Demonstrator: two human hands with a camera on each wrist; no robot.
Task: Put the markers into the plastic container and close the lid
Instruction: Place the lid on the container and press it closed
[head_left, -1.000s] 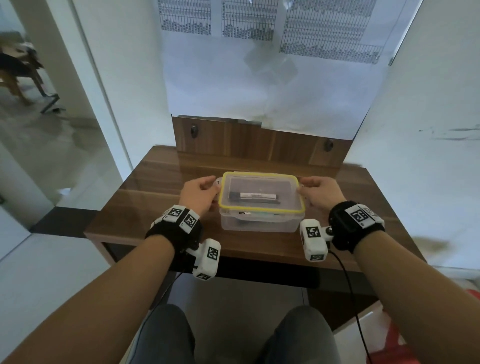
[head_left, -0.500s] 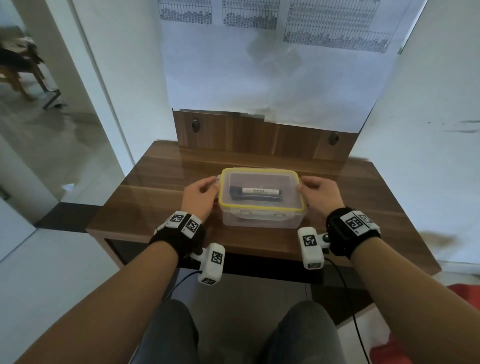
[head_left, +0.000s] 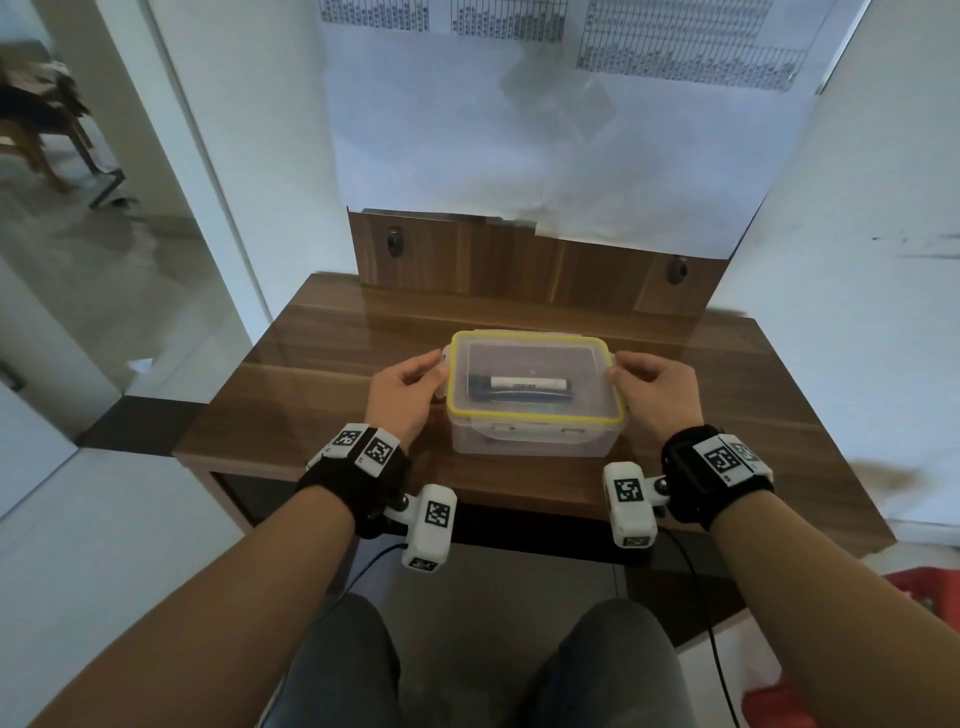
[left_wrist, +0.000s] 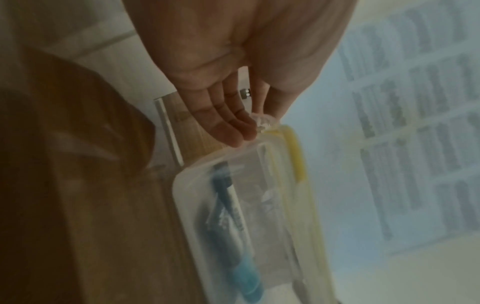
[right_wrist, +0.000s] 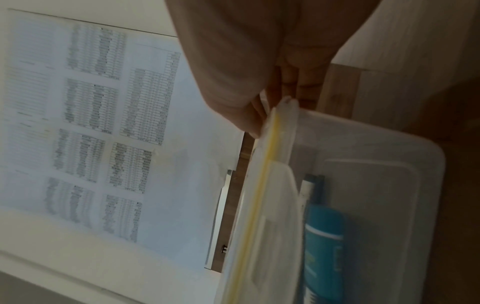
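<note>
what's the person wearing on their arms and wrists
Bare forearms, no sleeves. Each wrist has a black strap topped with white blocks bearing black square codes: left wrist strap, right wrist strap. A white camera box with the same codes hangs off each, trailing a black cable.

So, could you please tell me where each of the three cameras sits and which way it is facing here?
Head: worn on the head, looking forward and down at the plastic container on the wooden table; both forearms, left hand, right hand and knees show.
Left wrist: looks along the left hand at the container's left lid flap.
Right wrist: looks along the right hand at the container's right end.
Shared: all views show the markers inside and the yellow-rimmed lid.
</note>
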